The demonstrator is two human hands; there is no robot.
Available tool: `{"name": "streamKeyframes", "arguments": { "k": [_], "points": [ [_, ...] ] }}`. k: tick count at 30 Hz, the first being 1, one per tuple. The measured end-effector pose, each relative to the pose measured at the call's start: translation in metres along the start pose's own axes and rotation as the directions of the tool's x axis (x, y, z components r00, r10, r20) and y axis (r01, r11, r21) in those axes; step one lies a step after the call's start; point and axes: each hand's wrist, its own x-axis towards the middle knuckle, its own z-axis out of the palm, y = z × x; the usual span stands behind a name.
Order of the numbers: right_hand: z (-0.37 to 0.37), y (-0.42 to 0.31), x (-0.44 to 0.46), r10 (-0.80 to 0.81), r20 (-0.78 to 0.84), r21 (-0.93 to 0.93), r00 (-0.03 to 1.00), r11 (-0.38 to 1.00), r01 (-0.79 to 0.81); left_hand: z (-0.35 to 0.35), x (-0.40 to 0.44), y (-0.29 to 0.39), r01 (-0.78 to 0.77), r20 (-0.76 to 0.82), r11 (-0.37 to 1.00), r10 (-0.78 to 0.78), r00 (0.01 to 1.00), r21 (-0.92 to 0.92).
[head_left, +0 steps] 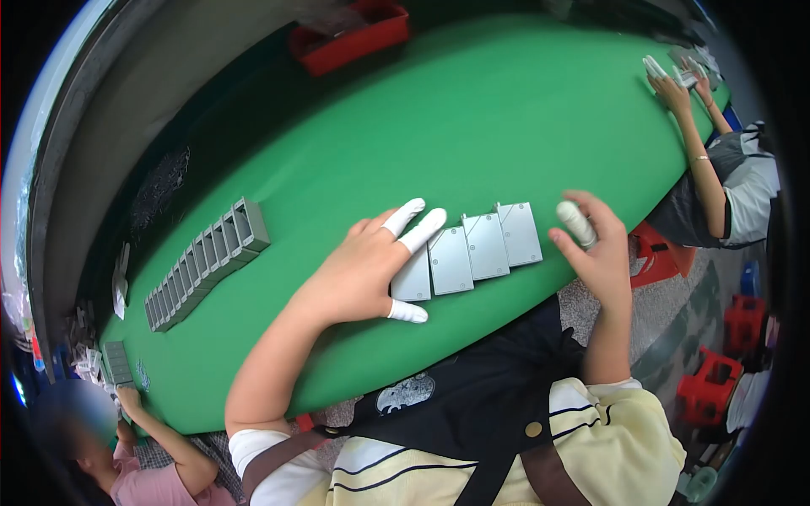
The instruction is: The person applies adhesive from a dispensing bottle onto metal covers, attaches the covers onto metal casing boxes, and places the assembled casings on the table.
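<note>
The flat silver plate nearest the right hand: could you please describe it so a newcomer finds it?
On the large green table, find the staggered row of flat silver rectangular plates running from the left hand towards the right hand. It is the end plate, nearest the right hand and farthest from the left.

Left hand (363, 268) palm down with fingers spread, right hand (601, 244) loosely curled, thumb apart, forearms (274, 363) bare

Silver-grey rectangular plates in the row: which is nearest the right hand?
The rightmost plate, at the row's end: no other plate lies between it and the right hand.
</note>
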Motion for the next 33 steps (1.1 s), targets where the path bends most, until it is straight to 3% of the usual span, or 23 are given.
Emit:
{"name": "streamKeyframes", "arguments": {
  "k": [1,3,6,9,10,13,16,19,20,23,24,27,30,33],
  "points": [
    [-0.004,0.000,0.001,0.024,-0.035,0.003,0.999,1.000,-0.024,0.004,-0.001,-0.002,-0.016,-0.052,1.000,0.016,0.999,-0.009],
    [-0.003,0.002,0.003,0.001,-0.130,0.287,0.992,0.957,0.036,0.017,-0.006,-0.009,-0.041,-0.159,0.999,0.035,0.987,-0.030],
    [-0.004,-0.011,0.016,-0.114,-0.208,0.548,0.971,0.809,0.212,0.033,-0.002,-0.006,-0.046,-0.247,0.940,-0.042,0.968,-0.339],
    [-0.002,-0.035,0.031,-0.253,-0.081,0.469,0.964,0.844,0.261,0.037,0.000,0.006,0.011,-0.282,0.918,-0.133,0.950,-0.396],
    [0.000,-0.052,0.037,-0.366,-0.038,0.347,0.930,0.868,0.356,0.038,0.000,0.011,0.010,-0.307,0.916,-0.145,0.941,-0.401],
    [0.016,-0.080,0.056,-0.683,0.130,0.211,0.719,0.727,0.653,0.035,-0.001,0.022,0.009,-0.376,0.902,-0.190,0.907,-0.432],
    [0.035,-0.099,0.070,-0.814,0.218,0.316,0.539,0.581,0.750,0.035,-0.002,0.017,-0.005,-0.393,0.843,-0.245,0.886,-0.537],
    [0.060,-0.096,0.072,-0.650,0.190,0.518,0.736,0.703,0.487,0.034,0.000,-0.009,-0.020,-0.253,0.650,-0.267,0.930,-0.760],
    [0.064,-0.093,0.075,-0.563,0.230,0.598,0.794,0.725,0.341,0.026,0.000,-0.017,-0.046,-0.235,0.687,-0.185,0.954,-0.725],
    [0.070,-0.088,0.074,-0.346,0.293,0.641,0.891,0.763,0.086,0.027,0.006,-0.041,-0.049,-0.096,0.395,-0.100,0.990,-0.917],
    [0.070,-0.085,0.074,-0.349,0.304,0.597,0.887,0.795,0.108,0.027,0.005,-0.043,-0.086,-0.122,0.360,-0.080,0.989,-0.929],
    [0.074,-0.080,0.071,-0.299,0.315,0.610,0.901,0.791,0.049,0.028,0.005,-0.046,-0.048,-0.076,0.460,-0.043,0.996,-0.887],
    [0.073,-0.079,0.072,-0.268,0.351,0.588,0.897,0.808,0.011,0.029,0.006,-0.045,-0.076,-0.107,0.468,-0.040,0.993,-0.881],
    [0.074,-0.079,0.073,-0.334,0.329,0.596,0.884,0.799,0.080,0.027,0.005,-0.045,-0.046,-0.078,0.460,-0.051,0.996,-0.887]
  ]
}}
